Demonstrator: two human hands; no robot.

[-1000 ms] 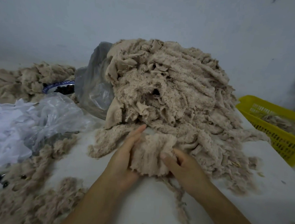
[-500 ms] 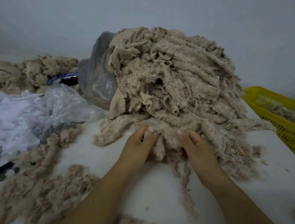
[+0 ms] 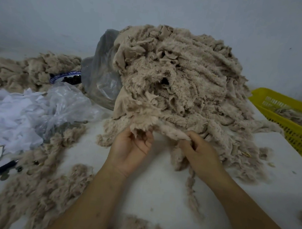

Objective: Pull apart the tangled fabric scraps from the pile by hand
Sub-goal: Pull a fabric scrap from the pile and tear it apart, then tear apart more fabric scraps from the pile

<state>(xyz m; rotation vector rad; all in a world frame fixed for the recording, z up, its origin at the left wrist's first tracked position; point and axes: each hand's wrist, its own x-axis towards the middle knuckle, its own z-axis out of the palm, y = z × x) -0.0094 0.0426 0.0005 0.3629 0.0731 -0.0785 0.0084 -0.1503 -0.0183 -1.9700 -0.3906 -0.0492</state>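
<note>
A tall pile of tangled beige fleece scraps point(image 3: 181, 84) rises at the middle of the white table point(image 3: 151, 195). At its front lower edge my left hand point(image 3: 131, 149), palm up, pinches a fluffy scrap edge point(image 3: 142, 126) between thumb and fingers. My right hand point(image 3: 199, 152) grips the neighbouring scrap point(image 3: 172, 133) just to the right, fingers curled round its rim. Both scraps still join the pile. A thin twisted strand point(image 3: 191, 189) trails down the table below my right hand.
Loose beige scraps point(image 3: 38, 183) lie at the front left, more point(image 3: 29, 70) at the back left. Clear and white plastic bags point(image 3: 29, 108) sit left, a grey bag point(image 3: 102, 78) behind the pile. A yellow basket point(image 3: 290, 123) stands right. Scissors point(image 3: 1, 169) lie at the left edge.
Both hands shifted from bunching a scrap close together to pinching scrap edges slightly farther apart at the pile's front; my left hand has turned palm up.
</note>
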